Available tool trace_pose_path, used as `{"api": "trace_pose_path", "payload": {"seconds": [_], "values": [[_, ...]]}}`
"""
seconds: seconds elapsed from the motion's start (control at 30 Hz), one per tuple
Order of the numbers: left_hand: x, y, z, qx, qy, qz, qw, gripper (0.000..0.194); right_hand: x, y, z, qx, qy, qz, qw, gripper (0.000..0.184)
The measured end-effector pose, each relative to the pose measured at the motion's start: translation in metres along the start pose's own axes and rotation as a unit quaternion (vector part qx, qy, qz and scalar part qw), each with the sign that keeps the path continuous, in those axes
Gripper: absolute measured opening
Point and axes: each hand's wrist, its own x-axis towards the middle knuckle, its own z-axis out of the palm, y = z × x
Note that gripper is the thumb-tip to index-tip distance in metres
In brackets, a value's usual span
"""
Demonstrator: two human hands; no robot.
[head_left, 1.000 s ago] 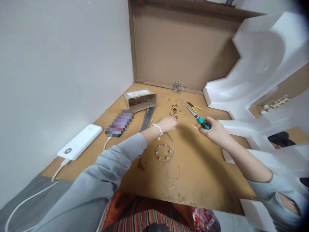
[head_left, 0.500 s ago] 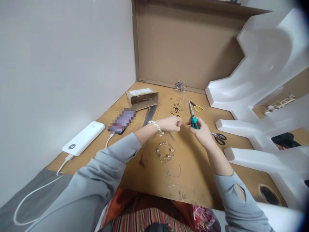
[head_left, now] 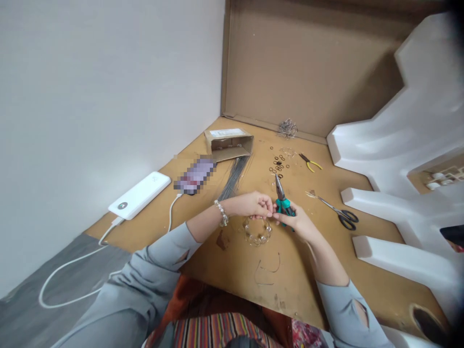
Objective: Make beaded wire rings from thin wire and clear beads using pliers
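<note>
In the head view my right hand (head_left: 297,221) is wrapped round green-handled long-nose pliers (head_left: 282,199), whose jaws point up and away. My left hand (head_left: 256,205) is closed right beside it, and the fingertips of both hands meet. Whatever the left fingers pinch is too small to make out. Just below the left hand lies a ring of wire and clear beads (head_left: 258,238). Nearer the table's front edge are a few bent wire pieces (head_left: 266,283). A bundle of grey wires (head_left: 235,176) lies beyond my left wrist.
An open cardboard box (head_left: 232,150) and several dark small rings (head_left: 279,164) sit farther back. Yellow-handled pliers (head_left: 311,163) and black-handled scissors (head_left: 346,217) lie to the right. A phone (head_left: 197,175) and a white power bank (head_left: 140,194) with a cable are at left, near white foam pieces (head_left: 380,200) opposite.
My hands have come together, with the pliers moving left and down toward my closed left hand. The camera's view has shifted, so the table's things appear farther right.
</note>
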Motion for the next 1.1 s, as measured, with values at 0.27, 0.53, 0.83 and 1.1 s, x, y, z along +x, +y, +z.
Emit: {"api": "trace_pose_path", "payload": {"seconds": [0.27, 0.53, 0.83, 1.1], "values": [[-0.012, -0.007, 0.003, -0.054, -0.01, 0.018, 0.998, 0.015, -0.003, -0.004, 0.006, 0.018, -0.017, 0.033, 0.999, 0.033], [-0.016, -0.004, 0.011, 0.088, 0.028, 0.062, 0.994, 0.007, -0.002, 0.0, 0.011, 0.069, -0.05, 0.11, 0.99, 0.022], [-0.02, -0.008, 0.004, 0.092, 0.105, 0.073, 0.988, 0.019, -0.004, -0.01, 0.013, 0.154, -0.012, 0.064, 0.986, 0.033], [-0.027, 0.002, -0.001, 0.179, 0.053, 0.081, 0.979, 0.029, -0.006, -0.008, 0.012, 0.185, -0.03, 0.082, 0.979, 0.032]]}}
